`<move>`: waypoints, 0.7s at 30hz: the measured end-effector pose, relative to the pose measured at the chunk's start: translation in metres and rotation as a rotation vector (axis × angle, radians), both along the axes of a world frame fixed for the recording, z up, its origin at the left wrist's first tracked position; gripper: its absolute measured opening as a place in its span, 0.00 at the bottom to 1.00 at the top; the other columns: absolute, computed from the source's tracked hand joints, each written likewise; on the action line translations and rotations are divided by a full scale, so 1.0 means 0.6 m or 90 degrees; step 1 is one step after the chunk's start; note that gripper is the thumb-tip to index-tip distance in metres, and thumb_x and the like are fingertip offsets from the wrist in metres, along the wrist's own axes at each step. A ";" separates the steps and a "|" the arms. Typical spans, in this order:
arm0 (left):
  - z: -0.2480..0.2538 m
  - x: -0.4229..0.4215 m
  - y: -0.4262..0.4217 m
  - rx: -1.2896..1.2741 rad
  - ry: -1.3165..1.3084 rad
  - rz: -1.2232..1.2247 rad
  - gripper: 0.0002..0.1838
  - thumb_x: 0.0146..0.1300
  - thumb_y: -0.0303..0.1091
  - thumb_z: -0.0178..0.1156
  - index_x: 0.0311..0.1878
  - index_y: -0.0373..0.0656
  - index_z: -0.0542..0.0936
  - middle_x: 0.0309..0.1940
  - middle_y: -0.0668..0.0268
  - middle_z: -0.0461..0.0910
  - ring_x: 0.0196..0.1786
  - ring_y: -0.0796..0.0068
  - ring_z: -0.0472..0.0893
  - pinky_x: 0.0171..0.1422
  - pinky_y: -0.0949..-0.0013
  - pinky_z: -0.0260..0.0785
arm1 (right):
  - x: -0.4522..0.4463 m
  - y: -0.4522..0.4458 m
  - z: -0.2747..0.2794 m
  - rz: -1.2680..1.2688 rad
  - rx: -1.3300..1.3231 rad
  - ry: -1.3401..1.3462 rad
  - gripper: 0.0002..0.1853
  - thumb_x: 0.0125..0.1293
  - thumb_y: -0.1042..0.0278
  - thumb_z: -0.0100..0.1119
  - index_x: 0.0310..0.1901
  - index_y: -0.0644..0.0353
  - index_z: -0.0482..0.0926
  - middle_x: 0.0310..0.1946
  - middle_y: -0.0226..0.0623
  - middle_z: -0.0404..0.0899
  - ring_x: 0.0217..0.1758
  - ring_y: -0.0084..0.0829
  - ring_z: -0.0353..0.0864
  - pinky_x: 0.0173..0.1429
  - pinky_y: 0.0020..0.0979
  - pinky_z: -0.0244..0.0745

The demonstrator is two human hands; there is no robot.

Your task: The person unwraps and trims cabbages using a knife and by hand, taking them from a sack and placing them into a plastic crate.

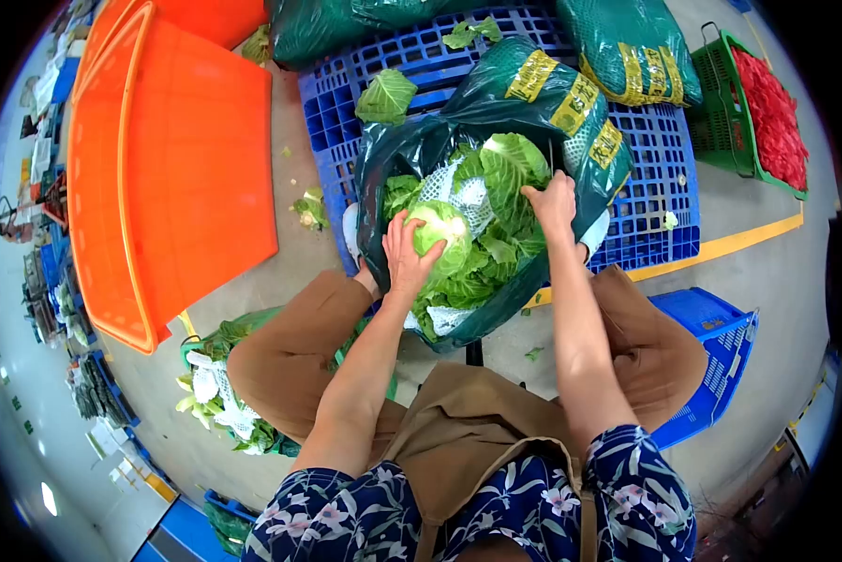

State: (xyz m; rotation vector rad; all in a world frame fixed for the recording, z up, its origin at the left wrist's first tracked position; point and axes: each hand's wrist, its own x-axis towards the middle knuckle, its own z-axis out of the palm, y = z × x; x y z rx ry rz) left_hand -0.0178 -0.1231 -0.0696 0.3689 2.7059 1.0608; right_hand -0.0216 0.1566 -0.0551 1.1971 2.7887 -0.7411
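An open dark green plastic bag [372,169] lies between the knees, holding cabbage heads, loose leaves and white foam netting [469,199]. My left hand [408,253] is wrapped over a pale green cabbage [444,234] at the left of the bag's mouth. At the right side, my right hand [554,201] has its fingers closed at the edge of a large green cabbage leaf [513,173]. A thin dark object, perhaps a blade, shows just above the right fingers; how it is held cannot be made out.
Under the bag is a blue pallet [650,159] with more green bags [632,47]. A large orange bin [196,159] stands left, a green crate of red netting [767,117] right. Near the knees are a blue basket [721,375] and a crate with leaves [219,393].
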 end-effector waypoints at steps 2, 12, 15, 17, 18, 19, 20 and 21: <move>0.009 -0.003 0.012 -0.037 -0.012 0.004 0.37 0.51 0.52 0.67 0.60 0.44 0.67 0.66 0.52 0.60 0.69 0.51 0.57 0.71 0.51 0.44 | 0.045 -0.032 0.025 -0.015 0.044 0.126 0.14 0.57 0.66 0.64 0.41 0.63 0.73 0.39 0.54 0.76 0.44 0.54 0.77 0.45 0.47 0.74; 0.044 0.015 0.034 -0.192 -0.095 -0.073 0.56 0.36 0.54 0.76 0.67 0.45 0.57 0.69 0.54 0.51 0.72 0.49 0.51 0.69 0.40 0.46 | 0.159 -0.214 0.018 0.175 -0.086 -0.005 0.09 0.61 0.69 0.55 0.42 0.60 0.75 0.26 0.50 0.81 0.30 0.52 0.81 0.34 0.50 0.75; 0.035 0.039 0.040 -0.166 -0.050 -0.081 0.58 0.33 0.52 0.77 0.67 0.46 0.56 0.70 0.54 0.49 0.72 0.49 0.49 0.68 0.35 0.45 | 0.162 -0.216 -0.013 0.036 -0.132 0.085 0.11 0.59 0.65 0.60 0.39 0.64 0.77 0.25 0.49 0.81 0.28 0.49 0.82 0.32 0.47 0.76; 0.035 0.052 0.036 -0.097 -0.028 -0.071 0.48 0.40 0.47 0.74 0.65 0.45 0.62 0.68 0.53 0.54 0.70 0.50 0.56 0.69 0.45 0.50 | 0.169 -0.206 -0.110 -0.143 -0.277 0.152 0.17 0.57 0.57 0.64 0.37 0.65 0.79 0.22 0.41 0.79 0.21 0.37 0.80 0.23 0.37 0.75; 0.013 0.055 0.022 -0.062 -0.029 -0.069 0.44 0.43 0.46 0.73 0.64 0.44 0.64 0.67 0.54 0.56 0.69 0.52 0.58 0.69 0.49 0.52 | 0.163 -0.194 -0.075 -0.243 -0.431 0.109 0.19 0.58 0.54 0.64 0.38 0.65 0.79 0.21 0.38 0.77 0.19 0.33 0.78 0.20 0.34 0.74; 0.001 0.058 0.014 -0.026 -0.029 -0.067 0.41 0.46 0.45 0.72 0.63 0.44 0.65 0.66 0.54 0.58 0.68 0.53 0.61 0.69 0.53 0.55 | 0.156 -0.181 -0.031 -0.343 -0.584 0.065 0.21 0.59 0.51 0.63 0.39 0.64 0.80 0.20 0.35 0.76 0.17 0.28 0.75 0.18 0.31 0.72; 0.022 0.066 0.016 0.135 -0.134 0.060 0.32 0.53 0.43 0.68 0.60 0.43 0.69 0.64 0.56 0.61 0.65 0.56 0.67 0.68 0.58 0.58 | 0.161 -0.174 -0.029 -0.323 -0.588 0.061 0.25 0.60 0.45 0.60 0.41 0.63 0.80 0.19 0.32 0.75 0.15 0.29 0.73 0.17 0.31 0.71; 0.028 0.078 0.017 0.174 -0.261 0.211 0.34 0.56 0.48 0.66 0.64 0.48 0.67 0.70 0.61 0.57 0.67 0.57 0.64 0.70 0.53 0.55 | 0.163 -0.161 -0.026 -0.297 -0.596 0.019 0.26 0.59 0.43 0.61 0.43 0.62 0.81 0.19 0.34 0.75 0.16 0.28 0.74 0.17 0.31 0.72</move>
